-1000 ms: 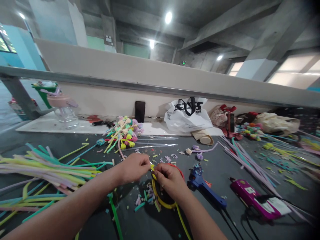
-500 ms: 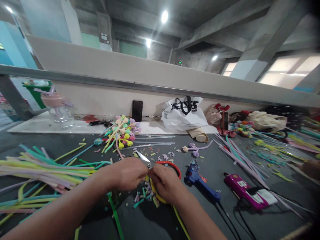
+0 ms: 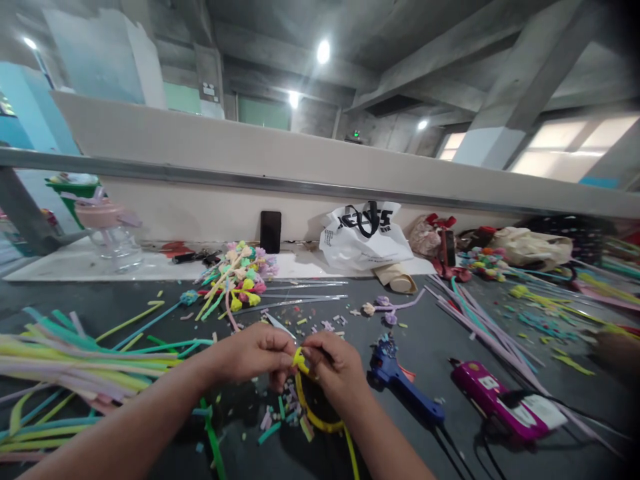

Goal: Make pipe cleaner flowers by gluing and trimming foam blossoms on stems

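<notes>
Between both hands, left (image 3: 255, 353) and right (image 3: 333, 363), the yellow stem (image 3: 301, 363) sits pinched, tip curled, length unshaped.

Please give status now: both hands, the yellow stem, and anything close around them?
Left hand and right hand pinch yellow stem. Cut scraps lie under it. Blue glue gun sits right, apart.
</notes>
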The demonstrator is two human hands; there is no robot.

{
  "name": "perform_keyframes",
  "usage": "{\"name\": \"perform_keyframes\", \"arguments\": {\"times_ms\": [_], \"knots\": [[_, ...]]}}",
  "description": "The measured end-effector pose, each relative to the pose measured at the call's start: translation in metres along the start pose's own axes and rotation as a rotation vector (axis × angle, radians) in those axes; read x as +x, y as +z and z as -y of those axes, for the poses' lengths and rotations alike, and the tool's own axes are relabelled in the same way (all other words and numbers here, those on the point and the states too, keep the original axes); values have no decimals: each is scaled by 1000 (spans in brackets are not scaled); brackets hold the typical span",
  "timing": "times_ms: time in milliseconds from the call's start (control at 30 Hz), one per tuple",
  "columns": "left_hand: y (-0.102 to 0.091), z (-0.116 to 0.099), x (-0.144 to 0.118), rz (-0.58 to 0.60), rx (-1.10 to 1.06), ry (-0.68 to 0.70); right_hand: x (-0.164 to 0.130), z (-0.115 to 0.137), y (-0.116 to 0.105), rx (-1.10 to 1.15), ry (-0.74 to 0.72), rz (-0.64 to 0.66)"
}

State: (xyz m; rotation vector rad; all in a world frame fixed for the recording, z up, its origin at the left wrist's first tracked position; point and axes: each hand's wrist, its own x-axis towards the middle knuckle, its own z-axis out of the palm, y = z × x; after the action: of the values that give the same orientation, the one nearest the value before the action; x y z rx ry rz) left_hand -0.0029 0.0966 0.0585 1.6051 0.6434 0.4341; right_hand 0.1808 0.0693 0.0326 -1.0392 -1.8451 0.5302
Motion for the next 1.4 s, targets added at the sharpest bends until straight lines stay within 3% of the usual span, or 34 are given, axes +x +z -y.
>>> {"name": "perform_keyframes", "arguments": {"times_ms": [167, 267, 367, 500, 700, 867, 1100, 1400], "knots": [[12, 7, 9, -183, -101, 110, -2, -2, 8, 16, 74, -24], [20, 10, 12, -300, -26, 87, -3, -3, 11, -34, 142, -45], [26, 11, 13, -423, 229, 83, -4, -2, 12, -70, 203, -62], [25, 19, 14, -609, 714, 214, -4, 2, 16, -98, 196, -51], [24, 33, 17, -648, 981, 276, -3, 7, 20, -69, 227, -29], [26, 31, 17, -667, 988, 249, -3, 8, 22, -70, 243, -18], [27, 33, 17, -687, 898, 216, -8, 4, 25, -115, 135, -4], [27, 18, 17, -734, 510, 113, -9, -3, 29, -47, 181, -50]]}}
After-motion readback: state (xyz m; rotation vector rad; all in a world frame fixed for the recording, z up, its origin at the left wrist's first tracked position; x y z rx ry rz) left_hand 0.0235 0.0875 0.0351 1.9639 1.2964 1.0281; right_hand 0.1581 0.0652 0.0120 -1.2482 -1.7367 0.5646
